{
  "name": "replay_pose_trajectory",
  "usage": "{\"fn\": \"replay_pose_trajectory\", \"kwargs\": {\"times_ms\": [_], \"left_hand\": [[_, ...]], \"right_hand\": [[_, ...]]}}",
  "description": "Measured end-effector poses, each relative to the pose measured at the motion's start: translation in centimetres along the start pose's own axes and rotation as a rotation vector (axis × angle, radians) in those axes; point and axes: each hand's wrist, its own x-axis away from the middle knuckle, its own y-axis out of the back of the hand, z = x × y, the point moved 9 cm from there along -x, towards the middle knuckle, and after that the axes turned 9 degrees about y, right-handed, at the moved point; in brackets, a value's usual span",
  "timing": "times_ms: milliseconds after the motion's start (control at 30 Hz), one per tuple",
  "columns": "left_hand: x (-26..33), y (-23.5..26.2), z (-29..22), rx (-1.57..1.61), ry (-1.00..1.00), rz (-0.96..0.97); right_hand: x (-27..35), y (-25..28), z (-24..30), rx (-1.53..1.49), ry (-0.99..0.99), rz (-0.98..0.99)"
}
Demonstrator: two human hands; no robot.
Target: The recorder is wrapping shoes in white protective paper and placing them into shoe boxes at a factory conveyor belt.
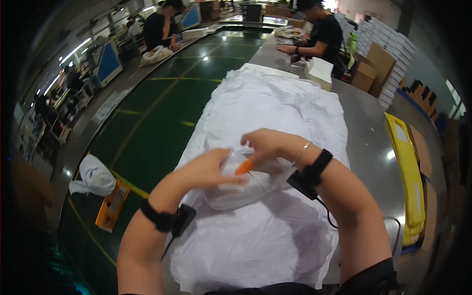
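Observation:
A rounded bundle wrapped in thin white sheet [236, 196] lies on a wide stack of crumpled white sheets [275, 105] in front of me. My left hand [212, 168] curves along the bundle's left side, slightly blurred, with thumb and fingers apart. Across from it, my right hand [265, 146] bends over the bundle's far right side. An orange ribbed finger cot [244, 167] sits on one of its digits, apparently the thumb. Gathered white sheet shows between the hands. How firmly the right fingers hold it is hidden.
Left, on a green conveyor belt [162, 115], lie another white wrapped bundle [97, 176] and an orange box [112, 206]. A yellow package [407, 177] lies along the right side of the metal table [364, 128]. White boxes [319, 71] stand farther off. Co-workers work beyond.

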Motion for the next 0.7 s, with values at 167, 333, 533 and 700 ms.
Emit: {"fn": "replay_pose_trajectory", "kwargs": {"times_ms": [167,333,533,700], "left_hand": [[3.7,-0.8,-0.6,-0.176,-0.424,-0.177],[2.3,-0.9,-0.6,0.319,-0.116,0.263],[8.0,-4.1,1.1,0.346,0.042,0.670],[10.3,-4.7,-0.5,0.216,0.005,0.711]], "right_hand": [[7.3,1.4,7.9,0.161,0.488,-0.844],[13.9,-8.3,1.3,-0.678,0.077,-0.674],[13.5,-9.9,-5.7,-2.214,0.069,-0.995],[15.5,-4.8,2.3,-1.076,0.234,-0.876]]}}
